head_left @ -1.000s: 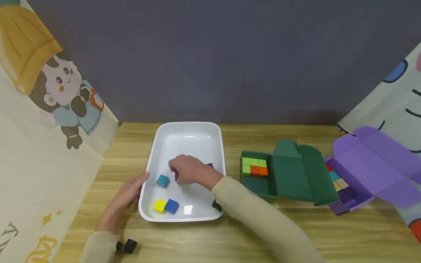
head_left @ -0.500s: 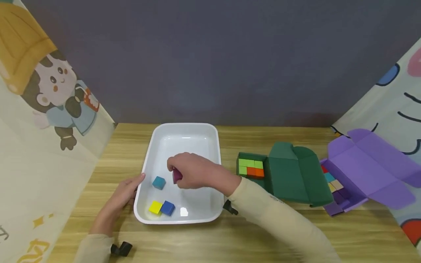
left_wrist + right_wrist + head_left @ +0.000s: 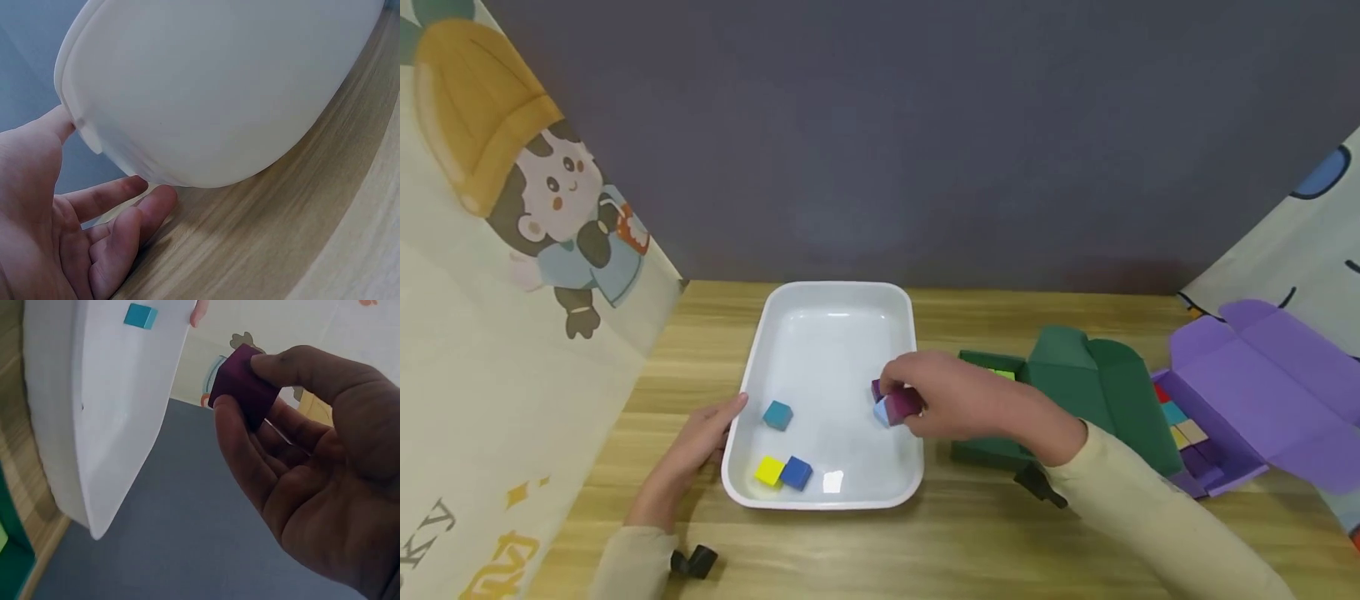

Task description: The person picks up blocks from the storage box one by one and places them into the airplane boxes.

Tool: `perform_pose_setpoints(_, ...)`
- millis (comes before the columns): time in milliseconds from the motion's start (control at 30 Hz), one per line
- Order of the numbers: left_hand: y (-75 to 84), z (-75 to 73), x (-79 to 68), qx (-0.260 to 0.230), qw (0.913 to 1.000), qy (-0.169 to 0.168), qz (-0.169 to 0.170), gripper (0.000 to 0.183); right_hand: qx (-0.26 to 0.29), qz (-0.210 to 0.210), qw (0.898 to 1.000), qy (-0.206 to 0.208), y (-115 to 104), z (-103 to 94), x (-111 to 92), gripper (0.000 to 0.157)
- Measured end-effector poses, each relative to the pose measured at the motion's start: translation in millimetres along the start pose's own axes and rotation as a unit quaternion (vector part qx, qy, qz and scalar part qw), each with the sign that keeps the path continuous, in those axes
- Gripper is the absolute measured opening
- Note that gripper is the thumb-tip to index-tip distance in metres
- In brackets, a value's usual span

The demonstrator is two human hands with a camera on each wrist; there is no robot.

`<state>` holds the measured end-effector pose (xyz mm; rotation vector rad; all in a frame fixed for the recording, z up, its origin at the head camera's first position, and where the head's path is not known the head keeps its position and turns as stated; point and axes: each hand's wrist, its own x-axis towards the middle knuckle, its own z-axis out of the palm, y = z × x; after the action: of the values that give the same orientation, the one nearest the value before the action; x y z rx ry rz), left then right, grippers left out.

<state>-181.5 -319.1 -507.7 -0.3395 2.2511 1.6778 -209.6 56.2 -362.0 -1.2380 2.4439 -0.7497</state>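
My right hand (image 3: 970, 396) pinches a dark purple cube (image 3: 244, 384) between thumb and fingertips, over the right side of the white tray (image 3: 835, 500). In the tray, just behind the held cube, a light blue cube (image 3: 881, 412) and another purple cube (image 3: 876, 390) are partly covered. A teal cube (image 3: 778, 415) lies by the tray's left side. Near its front left corner a yellow cube (image 3: 768, 472) touches a blue cube (image 3: 797, 473). My left hand (image 3: 700, 437) holds the tray's left edge, thumb on the rim and fingertips against the outer wall below it.
Right of the tray stands an open green box (image 3: 988, 454), its lid folded right; my right hand hides most of the cubes in it. Farther right an open purple box (image 3: 1236, 458) holds several coloured cubes. A dark wall (image 3: 925, 142) rises behind the wooden table (image 3: 820, 550).
My right hand has lifted the purple cube and carried it right, across the tray, uncovering the light blue cube. My left hand has stayed at the tray's edge.
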Motion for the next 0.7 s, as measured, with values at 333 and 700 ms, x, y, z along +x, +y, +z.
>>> perform_pose_setpoints(333,0.2,0.2,1.9,0.01,0.9999,-0.002,-0.005,0.079,-0.014,0.014,1.0,0.004,25,-13.2,-45,0.021)
perform_pose_setpoints(700,1.0,0.0,0.7,0.014,0.9999,-0.001,0.001,0.077,-0.026,0.058,0.998,-0.022,52,-12.9,-67,0.025)
